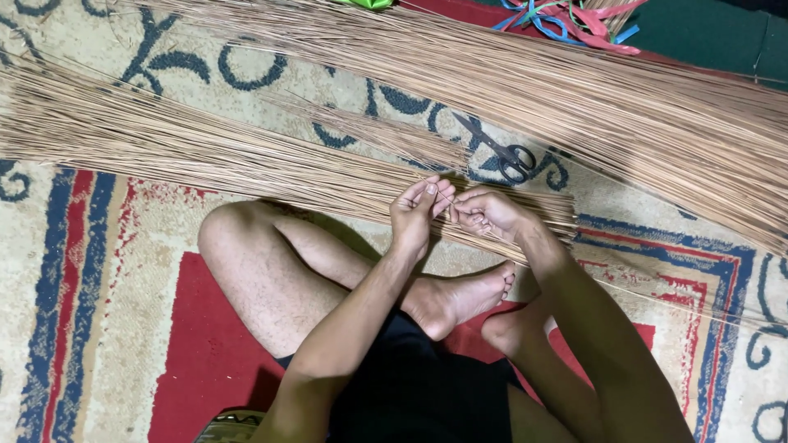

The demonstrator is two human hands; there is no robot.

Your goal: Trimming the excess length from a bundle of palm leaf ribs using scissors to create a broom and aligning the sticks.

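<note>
I sit cross-legged on a patterned carpet [107, 271]. A long bundle of thin tan sticks [189, 143] lies across my front. My left hand [417, 212] and my right hand [486, 215] meet over the near edge of that bundle, fingertips pinched together on a few thin sticks. A second, larger spread of sticks [624, 107] lies farther away, fanning to the right. Black scissors [502, 152] rest on the carpet between the two bundles, just beyond my hands.
Coloured plastic strips, blue and pink [574, 20], lie at the far edge beside a dark green surface [706, 33]. A green scrap [365, 4] shows at the top. My bare feet [468, 299] are tucked below the hands.
</note>
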